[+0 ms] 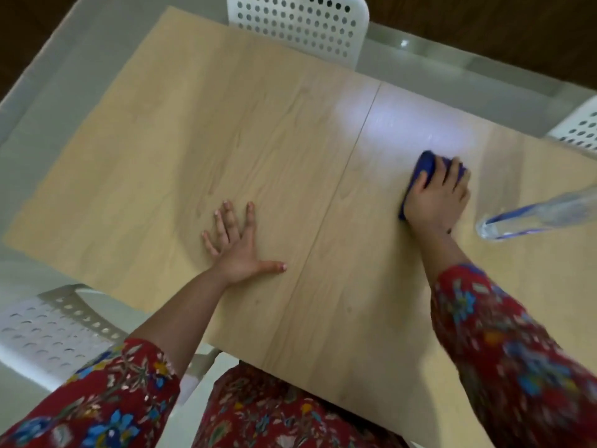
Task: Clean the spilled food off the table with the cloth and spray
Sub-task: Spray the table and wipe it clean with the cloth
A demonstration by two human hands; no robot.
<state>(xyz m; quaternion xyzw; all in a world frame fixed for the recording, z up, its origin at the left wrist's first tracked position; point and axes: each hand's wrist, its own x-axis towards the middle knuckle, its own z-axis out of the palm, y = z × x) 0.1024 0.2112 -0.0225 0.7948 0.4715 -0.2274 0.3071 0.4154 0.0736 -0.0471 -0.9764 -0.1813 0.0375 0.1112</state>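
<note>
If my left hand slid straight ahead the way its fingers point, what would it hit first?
Only bare table lies ahead of the left hand up to the far edge. Beyond that edge the white chair stands roughly in line, though its distance is unclear.

A person stands at the near edge of the tabletop [193, 140], both arms reaching over it. The left hand [237, 250] lies flat on the surface, left of the seam [339, 195] that runs across the tabletop. Right of that seam and farther out, the right hand [436, 198] sits on top of the cloth [426, 163], fingers curled over it. The spray bottle [533, 218] is on the tabletop just right of that hand. One chair [297, 24] stands behind the far edge, a second chair [578, 127] at the far right, and a third chair [48, 334] at the near left, beside the person.
</note>
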